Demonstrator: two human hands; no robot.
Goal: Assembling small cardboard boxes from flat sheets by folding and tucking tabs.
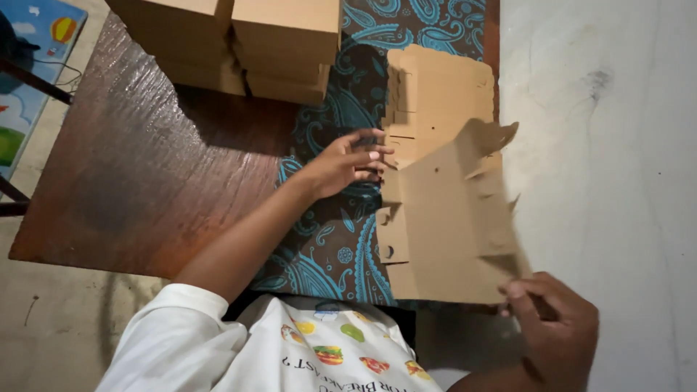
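On the blue paisley cloth (330,247), at the right end of the wooden table (138,174), I log the following.

Item one: flat cardboard box blank (443,239), brown, die-cut with slots and tabs. It lies partly on the cloth and partly over the table's right edge, with its near portion lifted and blurred. A second blank (435,94) of the same cut lies beneath and beyond it, reaching toward the far edge of the table.

Item two: my left hand (348,161). Arm stretched across the cloth, fingers spread and lightly curled, fingertips touching the left edge of the blanks where the two overlap. It presses on the edge rather than closing around it.

Item three: my right hand (555,330). Low at the right, beside the table edge over the pale floor (617,145). Thumb and fingers are pinched on the near right corner of the upper blank; the corner looks bent upward in my grip, though motion blur makes the exact fold hard to read.

Item four: folded cardboard boxes (239,43), brown, stacked in two piles at the far end of the table, well apart from both hands.

Item five: white printed shirt (290,352), mine, at the bottom of view.

Item six: colourful play mat (33,65) on the floor at far left, beyond the table.
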